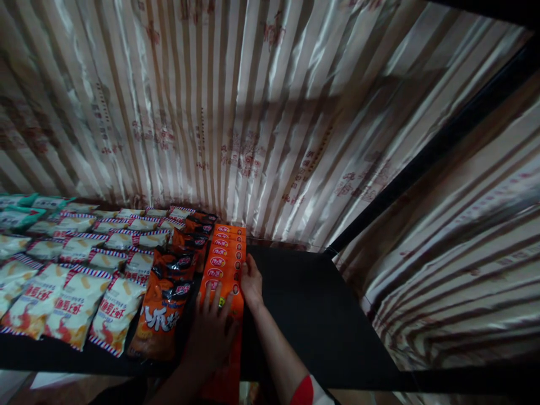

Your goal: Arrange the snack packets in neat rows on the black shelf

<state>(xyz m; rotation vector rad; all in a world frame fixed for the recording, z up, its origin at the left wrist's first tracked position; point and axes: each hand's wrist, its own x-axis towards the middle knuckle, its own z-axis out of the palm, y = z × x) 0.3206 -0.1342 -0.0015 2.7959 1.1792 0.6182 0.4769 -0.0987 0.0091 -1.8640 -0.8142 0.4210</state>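
Observation:
A row of orange packs with white oval logos runs from the back of the black shelf towards me, each overlapping the one behind. My left hand rests on the front of this row, its fingers spread apart over the orange faces. Against the row's right side lies my right hand, fingers along the pack edges and not wrapped round anything visible. Just left of the row are brown-and-orange snack bags, lined up one behind another.
White snack bags with striped edges fill several rows on the left, with green bags behind. The black shelf extends right. A dark post slants up there, and striped printed sheeting hangs behind.

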